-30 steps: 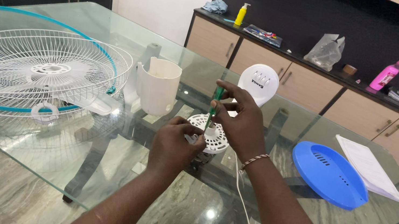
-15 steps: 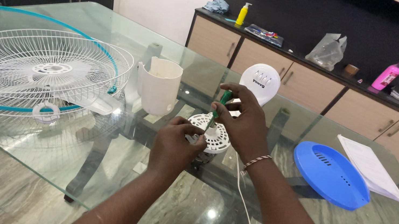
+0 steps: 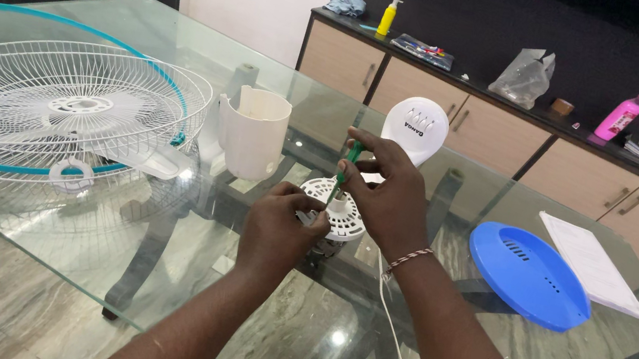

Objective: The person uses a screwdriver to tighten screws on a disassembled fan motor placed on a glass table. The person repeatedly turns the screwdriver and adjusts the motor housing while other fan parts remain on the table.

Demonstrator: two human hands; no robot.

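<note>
My right hand (image 3: 387,196) grips a green-handled screwdriver (image 3: 348,167), held upright with its tip down on a round white vented fan motor housing (image 3: 343,217) on the glass table (image 3: 143,35). My left hand (image 3: 280,229) clasps the housing's near left side and steadies it. A white cord (image 3: 396,342) trails from the housing toward me. Behind my right hand stands a white oval cover (image 3: 421,127).
A white wire fan grille with a blue rim (image 3: 42,113) lies at the left. A white plastic sleeve (image 3: 253,133) stands by it. A blue vented disc (image 3: 530,274) and a white booklet (image 3: 594,263) lie at the right. Bottles and a bag sit on the back cabinet (image 3: 521,127).
Both hands stay on the housing with the screwdriver upright; only a slight shift of the right hand's fingers shows.
</note>
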